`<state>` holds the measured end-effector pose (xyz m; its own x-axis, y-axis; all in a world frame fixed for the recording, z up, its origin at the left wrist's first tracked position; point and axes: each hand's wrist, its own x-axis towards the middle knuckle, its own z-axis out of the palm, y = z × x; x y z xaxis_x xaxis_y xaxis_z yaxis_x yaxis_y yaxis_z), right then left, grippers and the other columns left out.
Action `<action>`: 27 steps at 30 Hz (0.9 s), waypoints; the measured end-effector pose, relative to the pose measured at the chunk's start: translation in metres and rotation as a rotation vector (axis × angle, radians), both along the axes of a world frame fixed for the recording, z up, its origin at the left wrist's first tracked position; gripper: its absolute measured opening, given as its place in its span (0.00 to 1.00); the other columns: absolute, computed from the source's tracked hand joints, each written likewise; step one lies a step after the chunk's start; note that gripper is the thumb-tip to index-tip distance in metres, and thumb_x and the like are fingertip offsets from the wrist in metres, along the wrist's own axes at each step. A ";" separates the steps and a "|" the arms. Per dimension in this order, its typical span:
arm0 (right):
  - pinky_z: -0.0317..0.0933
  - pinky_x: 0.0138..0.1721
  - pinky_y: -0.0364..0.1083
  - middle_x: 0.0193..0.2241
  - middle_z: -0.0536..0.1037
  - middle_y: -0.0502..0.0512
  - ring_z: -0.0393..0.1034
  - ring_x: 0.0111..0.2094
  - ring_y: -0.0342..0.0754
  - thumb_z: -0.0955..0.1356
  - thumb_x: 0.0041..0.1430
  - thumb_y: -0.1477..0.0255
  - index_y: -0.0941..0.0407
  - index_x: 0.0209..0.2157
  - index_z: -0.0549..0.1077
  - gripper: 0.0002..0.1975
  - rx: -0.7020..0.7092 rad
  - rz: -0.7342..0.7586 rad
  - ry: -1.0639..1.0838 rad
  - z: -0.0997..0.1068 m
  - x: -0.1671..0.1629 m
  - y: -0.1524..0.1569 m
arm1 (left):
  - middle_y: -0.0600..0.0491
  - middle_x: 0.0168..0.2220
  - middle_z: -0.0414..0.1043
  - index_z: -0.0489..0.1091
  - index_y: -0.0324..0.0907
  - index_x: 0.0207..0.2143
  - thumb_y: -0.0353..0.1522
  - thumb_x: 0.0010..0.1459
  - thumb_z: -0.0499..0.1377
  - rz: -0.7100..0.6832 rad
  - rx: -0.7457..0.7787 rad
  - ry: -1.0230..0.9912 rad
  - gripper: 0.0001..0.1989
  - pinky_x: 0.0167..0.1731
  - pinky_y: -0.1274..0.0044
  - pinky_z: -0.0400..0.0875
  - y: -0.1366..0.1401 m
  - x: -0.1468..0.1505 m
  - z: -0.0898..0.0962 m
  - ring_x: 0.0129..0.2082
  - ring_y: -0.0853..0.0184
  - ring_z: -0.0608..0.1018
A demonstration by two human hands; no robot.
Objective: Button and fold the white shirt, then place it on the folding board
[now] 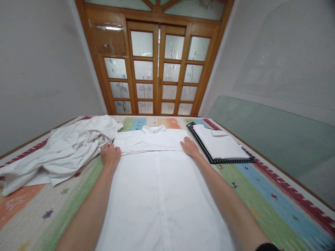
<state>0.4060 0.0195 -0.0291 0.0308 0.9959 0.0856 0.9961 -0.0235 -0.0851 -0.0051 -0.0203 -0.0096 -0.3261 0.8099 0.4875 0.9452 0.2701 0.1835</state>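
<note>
A white button-front shirt [138, 188] lies spread front side up, its collar [154, 129] at the far end. Its sleeves are folded across the chest in a flat band. At the band's left edge, my left hand [111, 153] has its fingers curled on the cloth, close to a crumpled white garment [75, 139]. My right hand [189, 146] holds the opposite edge, fingers bent over the fabric near the shoulder. The fingertips of both hands are partly hidden.
A folded white garment [222, 143] rests on black patterned folded cloth [206, 153] at the right. Everything lies on a colourful striped cover [251, 195]. Beyond the far edge stand wooden doors with glass panes [159, 69]; walls flank both sides.
</note>
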 end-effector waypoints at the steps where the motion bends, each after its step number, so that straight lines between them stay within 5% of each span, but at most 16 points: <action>1: 0.42 0.65 0.53 0.67 0.51 0.71 0.45 0.68 0.55 0.49 0.71 0.64 0.71 0.66 0.52 0.31 -0.005 -0.005 -0.024 0.001 0.005 -0.001 | 0.35 0.44 0.72 0.73 0.30 0.43 0.33 0.59 0.46 0.004 0.008 -0.009 0.21 0.49 0.65 0.65 0.000 0.000 0.000 0.48 0.50 0.70; 4: 0.48 0.62 0.52 0.63 0.60 0.75 0.54 0.65 0.55 0.53 0.69 0.71 0.72 0.61 0.61 0.26 -0.028 0.075 -0.105 0.012 0.020 0.001 | 0.35 0.43 0.72 0.74 0.31 0.42 0.34 0.59 0.46 0.013 0.045 -0.042 0.21 0.49 0.62 0.65 -0.001 0.001 0.000 0.47 0.50 0.70; 8: 0.56 0.57 0.46 0.54 0.74 0.67 0.67 0.57 0.51 0.59 0.62 0.80 0.64 0.53 0.72 0.20 -0.059 0.161 -0.123 0.040 0.039 0.007 | 0.35 0.44 0.71 0.73 0.31 0.43 0.32 0.60 0.46 0.002 0.062 -0.102 0.20 0.49 0.61 0.65 -0.002 0.002 0.002 0.48 0.49 0.70; 14: 0.58 0.55 0.47 0.53 0.74 0.60 0.67 0.53 0.54 0.68 0.50 0.74 0.59 0.52 0.73 0.25 0.022 0.367 -0.079 0.053 0.056 -0.018 | 0.35 0.44 0.71 0.72 0.31 0.44 0.31 0.58 0.48 0.009 0.061 -0.103 0.18 0.47 0.61 0.66 -0.004 0.007 0.006 0.48 0.49 0.70; 17: 0.59 0.49 0.45 0.48 0.75 0.61 0.67 0.49 0.53 0.68 0.52 0.72 0.58 0.47 0.75 0.18 0.069 0.413 -0.200 0.050 0.051 -0.037 | 0.36 0.45 0.70 0.72 0.32 0.44 0.30 0.58 0.49 -0.012 0.089 -0.056 0.17 0.47 0.62 0.66 -0.003 0.007 0.006 0.48 0.50 0.70; 20: 0.59 0.42 0.44 0.44 0.74 0.64 0.67 0.46 0.53 0.63 0.59 0.74 0.60 0.42 0.76 0.12 0.100 0.421 -0.362 0.049 0.041 -0.048 | 0.38 0.45 0.71 0.72 0.33 0.44 0.30 0.59 0.50 -0.146 0.111 0.005 0.16 0.49 0.64 0.66 0.002 0.008 0.003 0.49 0.51 0.70; 27: 0.57 0.33 0.46 0.40 0.75 0.66 0.69 0.41 0.55 0.57 0.67 0.74 0.63 0.41 0.75 0.16 0.160 0.408 -0.480 0.043 0.013 -0.052 | 0.44 0.45 0.75 0.73 0.41 0.42 0.29 0.61 0.50 -0.762 -0.022 0.093 0.12 0.50 0.67 0.68 0.002 0.047 -0.004 0.48 0.60 0.74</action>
<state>0.4194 -0.0321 0.0138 -0.4255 0.8934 0.1443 0.8505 0.3403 0.4011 0.0421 -0.0188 -0.0137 0.3673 0.8044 0.4669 0.8830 -0.4593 0.0966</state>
